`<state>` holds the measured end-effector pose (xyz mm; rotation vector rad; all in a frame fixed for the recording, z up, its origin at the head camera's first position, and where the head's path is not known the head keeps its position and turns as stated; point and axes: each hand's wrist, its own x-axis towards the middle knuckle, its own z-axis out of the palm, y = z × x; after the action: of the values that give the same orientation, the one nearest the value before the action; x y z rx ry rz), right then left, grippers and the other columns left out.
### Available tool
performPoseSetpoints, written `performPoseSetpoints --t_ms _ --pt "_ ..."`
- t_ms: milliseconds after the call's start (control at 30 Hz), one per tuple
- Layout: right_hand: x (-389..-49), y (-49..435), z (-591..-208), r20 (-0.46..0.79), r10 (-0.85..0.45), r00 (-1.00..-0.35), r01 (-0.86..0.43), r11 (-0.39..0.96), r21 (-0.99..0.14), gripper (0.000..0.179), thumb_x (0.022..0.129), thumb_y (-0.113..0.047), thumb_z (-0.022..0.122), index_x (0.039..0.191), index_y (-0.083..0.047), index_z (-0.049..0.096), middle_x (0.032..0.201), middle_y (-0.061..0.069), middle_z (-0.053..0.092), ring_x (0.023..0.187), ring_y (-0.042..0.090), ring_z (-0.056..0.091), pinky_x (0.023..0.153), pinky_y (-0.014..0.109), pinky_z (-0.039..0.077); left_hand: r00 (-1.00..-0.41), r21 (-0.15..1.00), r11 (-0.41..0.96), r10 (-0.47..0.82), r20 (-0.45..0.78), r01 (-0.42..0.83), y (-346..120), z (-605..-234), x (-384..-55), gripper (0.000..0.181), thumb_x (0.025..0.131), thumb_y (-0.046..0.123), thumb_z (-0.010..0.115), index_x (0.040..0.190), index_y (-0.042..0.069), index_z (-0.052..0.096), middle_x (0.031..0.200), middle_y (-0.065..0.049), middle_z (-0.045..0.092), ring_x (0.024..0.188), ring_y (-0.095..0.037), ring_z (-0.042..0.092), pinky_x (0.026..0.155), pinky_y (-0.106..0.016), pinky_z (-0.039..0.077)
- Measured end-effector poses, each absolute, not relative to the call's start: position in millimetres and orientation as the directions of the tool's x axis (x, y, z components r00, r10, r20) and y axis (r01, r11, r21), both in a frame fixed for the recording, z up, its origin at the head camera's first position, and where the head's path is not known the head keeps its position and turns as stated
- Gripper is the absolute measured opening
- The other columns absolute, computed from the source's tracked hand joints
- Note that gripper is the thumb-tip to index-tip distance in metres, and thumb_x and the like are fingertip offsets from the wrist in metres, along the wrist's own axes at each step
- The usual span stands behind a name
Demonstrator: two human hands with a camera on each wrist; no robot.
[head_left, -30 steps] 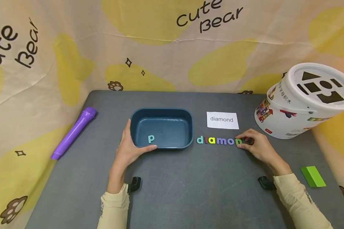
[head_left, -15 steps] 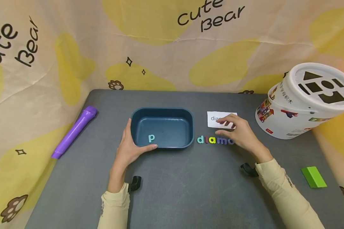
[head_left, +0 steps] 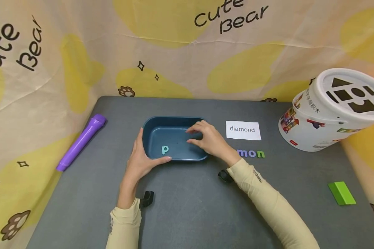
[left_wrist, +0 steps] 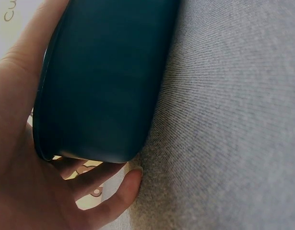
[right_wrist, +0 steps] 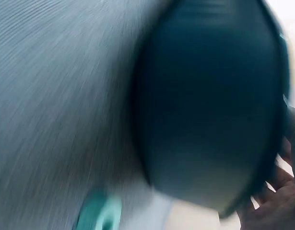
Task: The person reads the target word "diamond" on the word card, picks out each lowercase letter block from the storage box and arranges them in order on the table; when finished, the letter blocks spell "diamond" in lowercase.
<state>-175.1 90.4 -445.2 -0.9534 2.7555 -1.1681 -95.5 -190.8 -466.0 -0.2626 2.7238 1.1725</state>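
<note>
My left hand (head_left: 140, 157) grips the left end of a dark blue plastic tray (head_left: 145, 128), thumb along the near rim and fingers round the end wall. In the left wrist view its fingers curl under the end of the tray. Inside the tray lies a turquoise letter p (head_left: 165, 149). My right hand (head_left: 210, 138) hovers over the tray's right part, thumb and fingers apart with nothing between them. A purple m (head_left: 242, 153), a lilac o (head_left: 252, 154) and a green n (head_left: 260, 154) lie in a row beside its wrist, which hides the row's left letters.
A white card (head_left: 243, 130) printed "diamond" lies behind the letter row. At the back right stands a white lidded bucket (head_left: 318, 121). A green block (head_left: 342, 193) sits at the right, and a purple microphone-shaped stick (head_left: 81, 142) lies along the left edge.
My right hand has let go of the green n at the row's right end and moved left, past the card, to over the tray. The left hand has stayed on the tray.
</note>
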Motion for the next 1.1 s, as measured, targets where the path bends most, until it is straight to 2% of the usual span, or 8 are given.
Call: performPoseSetpoints --t_ms 167,367,633,733,900,1100 --pt "-182 59 -450 0.160 -0.578 -0.800 -0.534 0.565 -0.629 0.036 0.092 -0.023 0.085 0.125 -0.010 0.078 0.112 0.006 0.072 0.107 0.024 0.063 0.092 0.040 0.056 -0.971 0.699 0.679 -0.091 -0.221 -0.223 -192 -465 -96 0.149 0.069 0.070 0.091 0.169 0.036 -0.014 0.180 -0.009 0.001 0.162 -0.046 0.018 0.117 -0.083 0.019" --pt "-187 35 -457 0.052 -0.604 -0.795 -0.481 0.575 -0.662 0.038 0.092 -0.024 0.086 0.127 -0.011 0.078 0.112 0.005 0.072 0.106 0.021 0.064 0.091 0.037 0.055 -0.974 0.703 0.678 -0.091 -0.209 -0.215 -192 -466 -97 0.148 0.070 0.069 0.091 0.169 0.037 -0.014 0.180 -0.009 0.001 0.162 -0.047 0.018 0.116 -0.085 0.018" --pt "-185 12 -464 -0.090 -0.690 -0.718 -0.503 0.604 -0.618 0.050 0.090 -0.025 0.088 0.136 -0.014 0.073 0.119 0.006 0.068 0.111 0.021 0.064 0.098 0.037 0.055 -0.976 0.712 0.672 -0.083 -0.199 -0.202 -192 -466 -96 0.147 0.070 0.070 0.091 0.169 0.038 -0.014 0.180 -0.007 0.000 0.162 -0.048 0.019 0.115 -0.084 0.021" --pt "-183 8 -465 -0.097 -0.702 -0.705 -0.518 0.604 -0.606 0.044 0.091 -0.023 0.086 0.134 -0.016 0.074 0.120 0.005 0.066 0.111 0.021 0.061 0.097 0.038 0.054 -0.978 0.714 0.672 -0.081 -0.195 -0.198 -192 -466 -96 0.147 0.070 0.070 0.091 0.169 0.038 -0.014 0.180 -0.007 0.000 0.162 -0.048 0.018 0.115 -0.084 0.020" --pt "-181 7 -465 -0.076 -0.708 -0.703 -0.537 0.597 -0.596 0.025 0.095 -0.020 0.082 0.120 -0.016 0.079 0.118 0.004 0.066 0.108 0.020 0.060 0.096 0.037 0.054 -0.978 0.713 0.673 -0.082 -0.190 -0.195 -191 -466 -96 0.147 0.070 0.070 0.091 0.169 0.039 -0.014 0.180 -0.006 0.000 0.162 -0.048 0.018 0.115 -0.084 0.019" --pt "-178 13 -461 -0.087 -0.680 -0.728 -0.492 0.606 -0.624 0.024 0.099 -0.017 0.078 0.122 -0.011 0.076 0.122 0.006 0.071 0.112 0.021 0.065 0.100 0.038 0.055 -0.978 0.710 0.677 -0.079 -0.193 -0.194 -192 -466 -95 0.147 0.070 0.070 0.090 0.169 0.039 -0.015 0.180 -0.007 0.000 0.161 -0.048 0.019 0.116 -0.083 0.020"
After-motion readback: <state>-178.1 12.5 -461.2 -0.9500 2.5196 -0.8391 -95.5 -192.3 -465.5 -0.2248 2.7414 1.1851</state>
